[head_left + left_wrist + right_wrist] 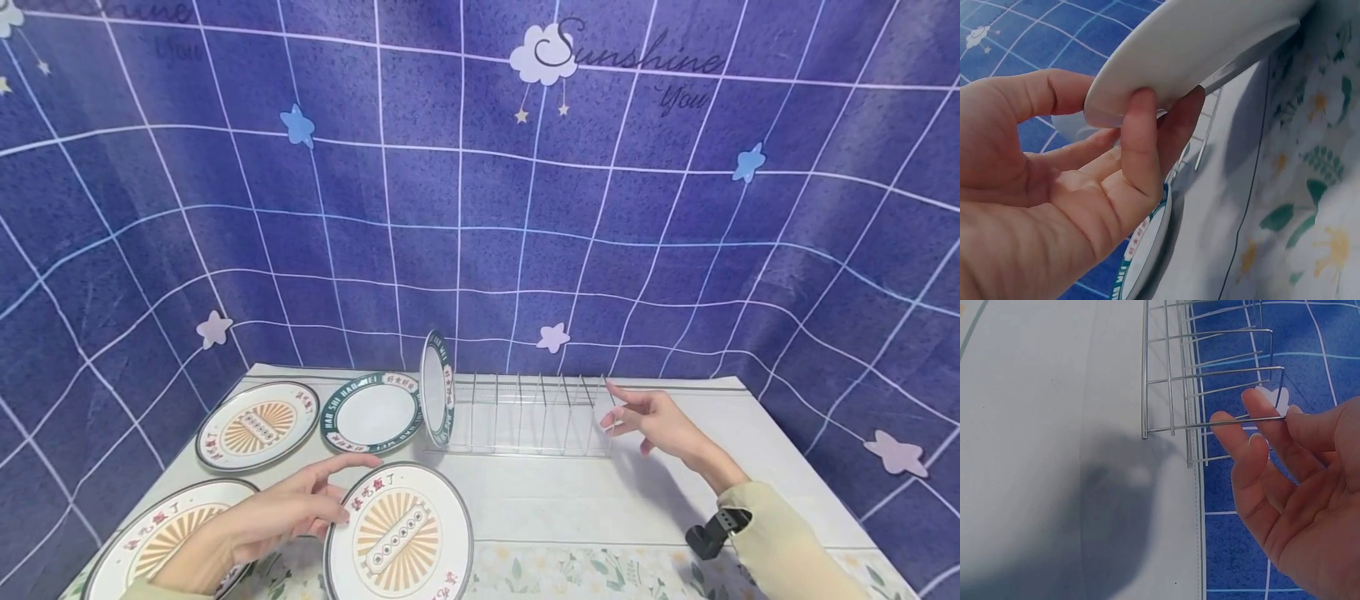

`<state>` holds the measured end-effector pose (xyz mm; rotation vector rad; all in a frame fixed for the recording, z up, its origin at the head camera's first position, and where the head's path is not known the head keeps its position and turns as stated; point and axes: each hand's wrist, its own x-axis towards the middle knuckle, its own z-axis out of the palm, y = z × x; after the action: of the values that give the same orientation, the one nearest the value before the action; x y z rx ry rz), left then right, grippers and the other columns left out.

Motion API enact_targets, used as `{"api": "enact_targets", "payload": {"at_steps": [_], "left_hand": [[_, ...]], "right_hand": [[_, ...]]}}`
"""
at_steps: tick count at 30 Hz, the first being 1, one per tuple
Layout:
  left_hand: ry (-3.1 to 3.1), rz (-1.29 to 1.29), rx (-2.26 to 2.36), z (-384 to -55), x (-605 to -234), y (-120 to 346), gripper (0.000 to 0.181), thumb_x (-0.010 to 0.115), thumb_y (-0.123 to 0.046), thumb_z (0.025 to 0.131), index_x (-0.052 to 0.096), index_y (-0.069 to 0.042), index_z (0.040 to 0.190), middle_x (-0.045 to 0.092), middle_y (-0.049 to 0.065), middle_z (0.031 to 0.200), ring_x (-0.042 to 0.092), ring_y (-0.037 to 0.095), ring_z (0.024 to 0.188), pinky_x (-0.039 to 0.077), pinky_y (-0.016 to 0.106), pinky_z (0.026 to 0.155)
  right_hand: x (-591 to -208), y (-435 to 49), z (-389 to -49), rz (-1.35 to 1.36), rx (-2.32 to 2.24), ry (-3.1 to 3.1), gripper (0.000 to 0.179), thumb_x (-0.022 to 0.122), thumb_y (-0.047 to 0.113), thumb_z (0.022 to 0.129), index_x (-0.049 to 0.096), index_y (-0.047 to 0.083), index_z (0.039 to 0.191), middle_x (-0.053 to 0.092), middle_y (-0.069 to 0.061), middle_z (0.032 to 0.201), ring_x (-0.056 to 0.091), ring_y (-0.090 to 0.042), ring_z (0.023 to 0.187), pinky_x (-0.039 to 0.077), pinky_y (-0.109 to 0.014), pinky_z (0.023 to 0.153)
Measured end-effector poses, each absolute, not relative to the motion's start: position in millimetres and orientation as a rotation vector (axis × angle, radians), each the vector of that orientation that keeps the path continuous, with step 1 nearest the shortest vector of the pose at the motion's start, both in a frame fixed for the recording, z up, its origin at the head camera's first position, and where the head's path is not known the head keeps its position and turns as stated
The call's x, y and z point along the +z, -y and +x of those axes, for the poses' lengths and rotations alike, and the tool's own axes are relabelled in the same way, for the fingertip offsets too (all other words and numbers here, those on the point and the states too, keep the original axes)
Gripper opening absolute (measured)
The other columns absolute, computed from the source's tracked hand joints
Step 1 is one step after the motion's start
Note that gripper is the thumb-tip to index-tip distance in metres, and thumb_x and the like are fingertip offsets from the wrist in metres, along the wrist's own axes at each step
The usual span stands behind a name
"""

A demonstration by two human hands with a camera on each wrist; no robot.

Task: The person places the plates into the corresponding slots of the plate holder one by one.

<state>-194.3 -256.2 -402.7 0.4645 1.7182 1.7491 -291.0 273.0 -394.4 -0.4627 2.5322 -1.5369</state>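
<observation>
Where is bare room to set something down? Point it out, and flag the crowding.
Widest: the white tabletop before the wire rack, between the plate in the left grip and the right forearm, down to the floral strip. Another lies beyond that forearm. The left is crowded: two sunburst plates and a green-rimmed plate lie there.

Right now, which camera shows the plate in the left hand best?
The head view, because nearly all of the plate shows, with its printed face. The left wrist view shows part of its underside and the fingers gripping its rim. The right wrist view doesn't show it.
</observation>
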Motion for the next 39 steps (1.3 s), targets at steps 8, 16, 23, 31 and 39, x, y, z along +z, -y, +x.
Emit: {"api": "enact_targets", "payload": {"at_steps": [8,16,23,31,39], "left_hand": [[-1.516,0.625,1.828,-189.2,-397.7,247.7,0.074,0.047,0.012,0.088,0.020,-0.014,0.151,0.047,0.039,0.126,0.056,0.044,0.106,0.052,0.050,0.084],[-1.425,0.599,1.853,-184.6,-394.5,240.5,0.075,0.044,0.014,0.092,0.015,-0.018,0.153,0.036,0.036,0.138,0.045,0.046,0.121,0.043,0.056,0.095],[-1.459,0.644,1.879,-180.6,-390.7,233.2,0.076,0.044,0.015,0.091,0.013,-0.016,0.153,0.033,0.035,0.140,0.046,0.042,0.121,0.043,0.057,0.093],[-1.603,0.766,1.860,-174.2,-386.1,225.8,0.076,0.047,0.013,0.091,0.015,-0.017,0.153,0.038,0.034,0.133,0.056,0.037,0.107,0.052,0.049,0.083],[-1.871,0.821,1.847,-166.8,-375.3,217.3,0.075,0.054,0.007,0.091,0.020,-0.018,0.152,0.044,0.032,0.126,0.055,0.034,0.104,0.055,0.044,0.077]], "right_hand": [[-395.4,-273.7,-291.6,-0.461,-1.534,-2.539,0.049,0.054,0.018,0.098,0.041,0.009,0.143,0.069,-0.017,0.103,0.065,-0.032,0.098,0.049,-0.034,0.042],[-395.1,-272.8,-290.3,-0.457,-1.551,-2.524,0.051,0.055,0.017,0.097,0.039,0.009,0.145,0.068,-0.018,0.104,0.065,-0.035,0.098,0.048,-0.033,0.042],[-395.5,-273.3,-289.9,-0.465,-1.551,-2.526,0.052,0.055,0.017,0.097,0.038,0.008,0.145,0.068,-0.018,0.104,0.065,-0.034,0.098,0.049,-0.033,0.042],[-394.6,-271.7,-288.4,-0.462,-1.550,-2.529,0.050,0.054,0.016,0.097,0.039,0.009,0.145,0.068,-0.019,0.105,0.065,-0.033,0.098,0.049,-0.034,0.042],[-394.7,-271.6,-289.2,-0.456,-1.564,-2.517,0.049,0.054,0.016,0.097,0.040,0.009,0.144,0.066,-0.022,0.106,0.065,-0.034,0.098,0.049,-0.034,0.042]]}}
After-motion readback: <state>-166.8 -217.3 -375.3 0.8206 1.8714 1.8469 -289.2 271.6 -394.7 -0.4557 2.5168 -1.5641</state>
